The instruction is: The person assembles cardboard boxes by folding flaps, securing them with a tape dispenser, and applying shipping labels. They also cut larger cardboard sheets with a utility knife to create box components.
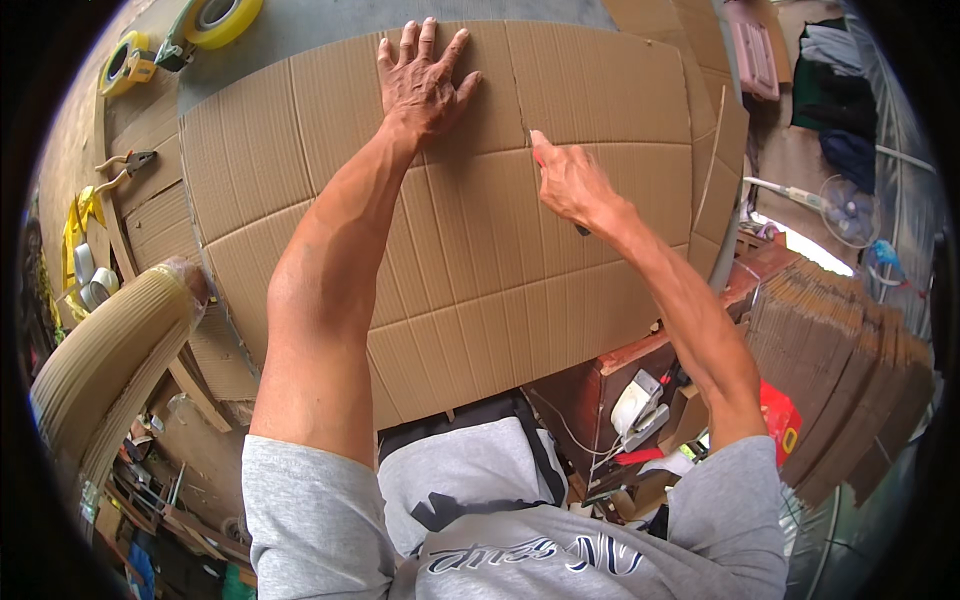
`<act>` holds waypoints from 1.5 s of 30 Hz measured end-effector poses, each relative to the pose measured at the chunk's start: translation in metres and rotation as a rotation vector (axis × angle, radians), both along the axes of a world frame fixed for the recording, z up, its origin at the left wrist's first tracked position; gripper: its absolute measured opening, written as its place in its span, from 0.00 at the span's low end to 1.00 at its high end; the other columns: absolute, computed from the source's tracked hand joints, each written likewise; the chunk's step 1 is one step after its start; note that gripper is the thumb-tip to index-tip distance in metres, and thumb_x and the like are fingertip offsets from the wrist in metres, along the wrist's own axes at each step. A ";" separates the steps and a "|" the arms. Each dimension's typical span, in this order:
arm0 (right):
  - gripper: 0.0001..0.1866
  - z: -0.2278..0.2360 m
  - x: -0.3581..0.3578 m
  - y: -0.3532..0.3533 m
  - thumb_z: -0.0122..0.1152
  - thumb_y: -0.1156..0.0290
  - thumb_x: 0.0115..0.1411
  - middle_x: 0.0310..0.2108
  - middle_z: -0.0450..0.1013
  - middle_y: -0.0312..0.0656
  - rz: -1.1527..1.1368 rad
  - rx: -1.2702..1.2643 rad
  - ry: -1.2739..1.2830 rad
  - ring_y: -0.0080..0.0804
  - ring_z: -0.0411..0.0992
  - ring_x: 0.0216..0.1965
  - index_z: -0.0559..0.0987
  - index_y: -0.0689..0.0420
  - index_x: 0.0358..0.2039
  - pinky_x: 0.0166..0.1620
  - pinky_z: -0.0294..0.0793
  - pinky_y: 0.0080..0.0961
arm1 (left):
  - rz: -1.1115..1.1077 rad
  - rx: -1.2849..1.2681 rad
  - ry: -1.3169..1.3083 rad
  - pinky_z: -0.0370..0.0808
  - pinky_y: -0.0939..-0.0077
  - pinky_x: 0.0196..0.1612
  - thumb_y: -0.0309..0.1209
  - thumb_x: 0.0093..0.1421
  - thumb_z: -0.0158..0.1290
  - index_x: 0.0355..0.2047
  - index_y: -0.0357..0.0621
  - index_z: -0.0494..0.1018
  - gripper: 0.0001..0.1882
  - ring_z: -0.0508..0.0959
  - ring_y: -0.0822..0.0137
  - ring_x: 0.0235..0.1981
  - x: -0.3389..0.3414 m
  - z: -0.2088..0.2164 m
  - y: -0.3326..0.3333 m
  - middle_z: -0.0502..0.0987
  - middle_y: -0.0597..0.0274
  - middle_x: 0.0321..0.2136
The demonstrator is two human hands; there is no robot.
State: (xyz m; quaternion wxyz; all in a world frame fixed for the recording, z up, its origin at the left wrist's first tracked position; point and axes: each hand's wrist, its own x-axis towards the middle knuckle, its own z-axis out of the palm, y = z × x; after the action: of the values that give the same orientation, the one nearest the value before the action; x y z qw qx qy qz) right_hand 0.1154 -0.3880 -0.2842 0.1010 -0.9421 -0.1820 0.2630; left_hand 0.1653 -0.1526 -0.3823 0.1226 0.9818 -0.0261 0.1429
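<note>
A large, creased sheet of brown corrugated cardboard (450, 240) lies flat on the work table. My left hand (425, 92) presses on its far part, palm down with the fingers spread. To the right of it, my right hand (578, 185) is closed around what looks like a utility knife (541, 157). Only a bit of red and a dark end of it show; the blade is hidden. The index finger points along the tool toward the far edge. A thin dark cut line (518, 85) runs from that edge down to my right fingertip.
Pliers (128, 168) and yellow tape rolls (222, 22) lie at the left and far left. A thick wrapped cardboard roll (120, 360) leans at the near left. Stacked cardboard (840, 360) stands at right, below a small fan (850, 208). More cardboard pieces (718, 170) border the sheet.
</note>
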 end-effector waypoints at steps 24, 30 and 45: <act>0.34 0.002 -0.073 -0.021 0.49 0.82 0.52 0.25 0.75 0.67 -0.036 0.005 0.014 0.64 0.78 0.30 0.65 0.71 0.63 0.36 0.79 0.52 | -0.015 0.126 0.012 0.45 0.39 0.70 0.60 0.65 0.45 0.68 0.65 0.63 0.34 0.53 0.49 0.72 -0.003 0.004 -0.001 0.57 0.51 0.70; 0.28 -0.009 -0.078 -0.037 0.47 0.81 0.57 0.27 0.74 0.69 -0.065 0.080 -0.023 0.68 0.76 0.31 0.68 0.69 0.60 0.36 0.76 0.55 | -0.046 0.030 0.023 0.44 0.38 0.70 0.57 0.66 0.45 0.68 0.60 0.62 0.34 0.52 0.46 0.71 -0.004 0.009 -0.008 0.56 0.48 0.70; 0.20 -0.014 -0.061 -0.044 0.43 0.77 0.61 0.33 0.75 0.68 0.012 0.108 0.002 0.70 0.75 0.38 0.72 0.67 0.52 0.40 0.74 0.56 | -0.047 -0.034 0.210 0.43 0.45 0.72 0.52 0.67 0.48 0.70 0.63 0.59 0.33 0.48 0.50 0.74 -0.229 0.012 -0.043 0.49 0.53 0.73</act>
State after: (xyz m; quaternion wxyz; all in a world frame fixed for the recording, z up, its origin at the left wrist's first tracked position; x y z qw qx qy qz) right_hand 0.0540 -0.4321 -0.2986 0.1503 -0.9339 -0.2012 0.2543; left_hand -0.0633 -0.1955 -0.3700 0.1448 0.9882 -0.0337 0.0369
